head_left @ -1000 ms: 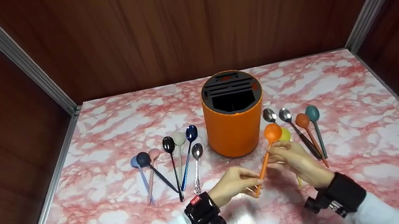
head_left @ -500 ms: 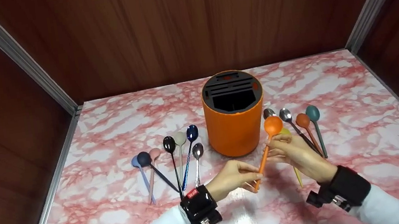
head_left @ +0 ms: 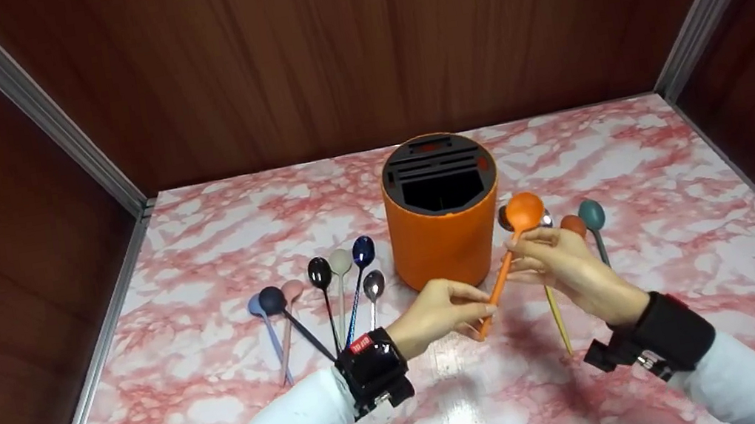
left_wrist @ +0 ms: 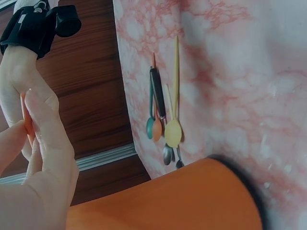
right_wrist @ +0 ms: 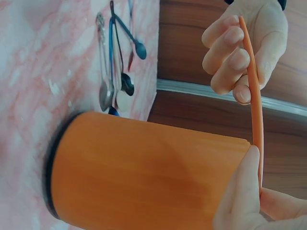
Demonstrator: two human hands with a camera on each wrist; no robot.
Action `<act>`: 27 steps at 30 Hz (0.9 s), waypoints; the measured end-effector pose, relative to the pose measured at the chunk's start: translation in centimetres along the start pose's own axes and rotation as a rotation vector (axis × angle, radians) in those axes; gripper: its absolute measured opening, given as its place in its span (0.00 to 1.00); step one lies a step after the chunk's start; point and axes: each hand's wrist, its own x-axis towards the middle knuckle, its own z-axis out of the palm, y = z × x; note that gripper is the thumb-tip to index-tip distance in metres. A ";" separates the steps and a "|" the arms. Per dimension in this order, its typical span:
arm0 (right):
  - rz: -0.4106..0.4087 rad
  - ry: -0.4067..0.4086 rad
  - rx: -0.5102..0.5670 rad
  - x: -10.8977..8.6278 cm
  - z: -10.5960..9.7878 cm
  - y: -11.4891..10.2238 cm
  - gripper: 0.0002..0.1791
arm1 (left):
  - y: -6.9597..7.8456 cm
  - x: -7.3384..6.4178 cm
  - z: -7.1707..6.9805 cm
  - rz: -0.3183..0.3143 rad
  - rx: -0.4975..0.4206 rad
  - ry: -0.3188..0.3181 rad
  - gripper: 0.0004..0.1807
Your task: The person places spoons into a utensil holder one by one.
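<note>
An orange spoon [head_left: 524, 211] is held tilted in the air, bowl up and to the right, in front of the orange cylindrical holder [head_left: 445, 254]. The left hand [head_left: 438, 319] pinches the lower end of its handle. Near the bowl, the right hand [head_left: 569, 269] pinches the upper part of the handle. In the right wrist view the thin handle [right_wrist: 254, 96] runs between both hands. The left wrist view shows only a bit of the orange handle [left_wrist: 27, 117] between the fingers. Beneath the right hand lies a yellow spoon [left_wrist: 173, 133], partly hidden in the head view.
Left of the holder lie several spoons, among them a dark navy spoon [head_left: 272, 301], a black spoon [head_left: 319, 273] and a blue spoon [head_left: 363, 250]. On the right a teal spoon [head_left: 592, 215] and others lie partly behind the right hand. Wooden walls enclose the marbled table [head_left: 215, 229].
Both hands have raised the orange spoon upward and slightly to the right in the head view. The right hand now covers more of the spoons on the right. The holder has stayed put.
</note>
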 end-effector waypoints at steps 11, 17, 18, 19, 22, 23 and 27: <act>-0.025 -0.001 -0.005 0.1 -0.2 -1.7 0.17 | 2.2 -0.1 -0.5 0.029 0.029 -0.024 0.14; -0.018 0.015 0.051 0.3 0.0 -2.6 0.17 | 3.3 0.0 -0.9 0.023 0.098 0.004 0.14; -0.017 0.018 0.063 0.4 0.0 -2.7 0.18 | 3.5 0.1 -1.0 0.024 0.110 0.012 0.14; -0.018 0.018 0.073 0.4 0.0 -2.8 0.18 | 3.7 0.1 -1.0 0.026 0.119 0.018 0.14; -0.019 0.023 0.103 0.5 0.1 -3.2 0.18 | 4.0 0.3 -1.2 0.037 0.140 0.041 0.14; -0.021 0.024 0.110 0.5 0.1 -3.3 0.19 | 4.1 0.3 -1.2 0.041 0.142 0.046 0.14; -0.034 0.038 0.127 0.7 0.0 -3.8 0.19 | 4.6 0.5 -1.3 0.055 0.082 0.078 0.13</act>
